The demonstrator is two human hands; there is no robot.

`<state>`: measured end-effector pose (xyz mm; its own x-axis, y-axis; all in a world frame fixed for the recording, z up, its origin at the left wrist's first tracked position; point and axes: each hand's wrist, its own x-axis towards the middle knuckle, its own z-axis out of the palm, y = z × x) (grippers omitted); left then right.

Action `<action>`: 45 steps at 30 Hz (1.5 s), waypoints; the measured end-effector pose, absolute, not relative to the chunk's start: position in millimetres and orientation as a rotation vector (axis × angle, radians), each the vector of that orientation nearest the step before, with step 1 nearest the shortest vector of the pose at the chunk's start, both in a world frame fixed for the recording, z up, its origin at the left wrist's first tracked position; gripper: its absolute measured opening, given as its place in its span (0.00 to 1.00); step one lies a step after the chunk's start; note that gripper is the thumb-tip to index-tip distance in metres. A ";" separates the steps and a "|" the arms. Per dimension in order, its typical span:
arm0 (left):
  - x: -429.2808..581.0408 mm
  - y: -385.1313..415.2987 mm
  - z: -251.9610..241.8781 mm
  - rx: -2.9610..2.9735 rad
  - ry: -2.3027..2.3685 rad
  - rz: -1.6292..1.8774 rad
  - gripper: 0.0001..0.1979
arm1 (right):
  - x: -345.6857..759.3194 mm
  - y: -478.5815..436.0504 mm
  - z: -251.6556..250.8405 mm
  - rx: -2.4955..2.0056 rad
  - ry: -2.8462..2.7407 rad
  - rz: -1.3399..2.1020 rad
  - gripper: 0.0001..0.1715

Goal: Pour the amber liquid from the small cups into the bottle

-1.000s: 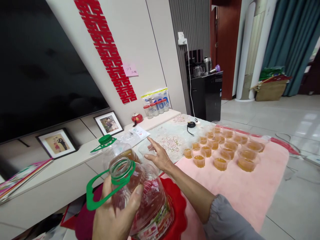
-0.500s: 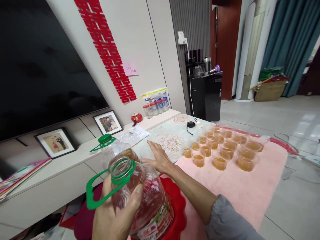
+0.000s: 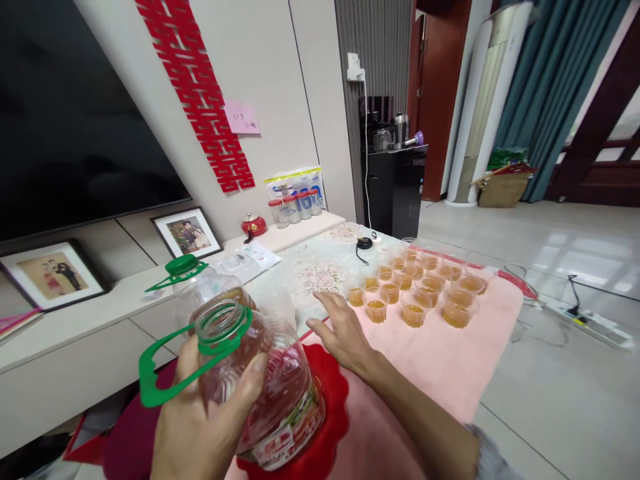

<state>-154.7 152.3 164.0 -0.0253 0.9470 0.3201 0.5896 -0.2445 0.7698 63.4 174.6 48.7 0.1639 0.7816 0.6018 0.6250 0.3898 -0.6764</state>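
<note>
My left hand (image 3: 205, 413) is wrapped round the upper part of a large clear plastic jug (image 3: 287, 400) with an uncapped neck and a green carry handle (image 3: 160, 393). Its base is at a red scalloped tray (image 3: 337, 393); whether they touch I cannot tell. Behind it stands a second clear jug (image 3: 207, 293) wearing a green cap (image 3: 183, 265), partly hidden. To the right, my right hand (image 3: 345, 333) is empty, fingers stretched out over the table edge of a pink cloth (image 3: 440, 360). Beyond it are several small clear cups (image 3: 376, 310) of amber liquid.
Along the wall runs a white cabinet (image 3: 65, 340) bearing framed photos (image 3: 187, 233), a red pot (image 3: 253, 225) and red-lidded jars (image 3: 295, 208). A black tape measure (image 3: 365, 243) lies on the flowered tablecloth (image 3: 320, 273). On the floor at right is a power strip (image 3: 590, 323).
My right hand has drawn away from the jugs, to the right, toward the cups. The left hand still grips the uncapped jug. The whole view has shifted a little to the right.
</note>
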 end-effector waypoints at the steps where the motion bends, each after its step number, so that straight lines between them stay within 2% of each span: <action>1: -154.3 152.1 164.4 1.846 1.599 1.168 0.38 | 72.4 157.1 42.4 -1.331 -1.498 0.181 0.24; 6: -152.6 147.0 164.0 1.886 1.572 1.170 0.36 | 119.5 98.6 5.0 -1.606 -1.251 0.190 0.22; 9: -150.0 143.9 164.2 1.897 1.541 1.240 0.32 | 139.4 94.4 -12.9 -1.786 -1.125 0.194 0.17; 11: -150.1 144.8 163.8 1.891 1.548 1.234 0.33 | 146.1 100.6 -20.2 -1.868 -1.085 0.202 0.13; 17: -153.7 151.2 160.9 1.893 1.529 1.164 0.36 | 150.1 127.7 -25.1 -1.913 -1.034 0.198 0.25; 27: -155.0 148.7 157.6 1.857 1.487 1.197 0.36 | 151.0 155.0 -27.8 -1.710 -0.915 0.257 0.24; 33: -148.2 147.2 160.4 1.904 1.475 1.244 0.30 | 148.8 148.4 -31.4 -1.621 -0.871 0.304 0.25; 37: -146.5 145.1 164.9 1.910 1.422 1.234 0.34 | 137.9 134.8 -12.1 -1.503 -0.916 0.348 0.38; 39: -145.3 143.2 166.1 1.901 1.382 1.234 0.33 | 130.7 129.6 8.3 -1.442 -0.970 0.374 0.42; 45: -142.3 141.6 169.3 1.944 1.294 1.259 0.25 | 110.4 130.2 93.7 -1.265 -1.187 0.382 0.37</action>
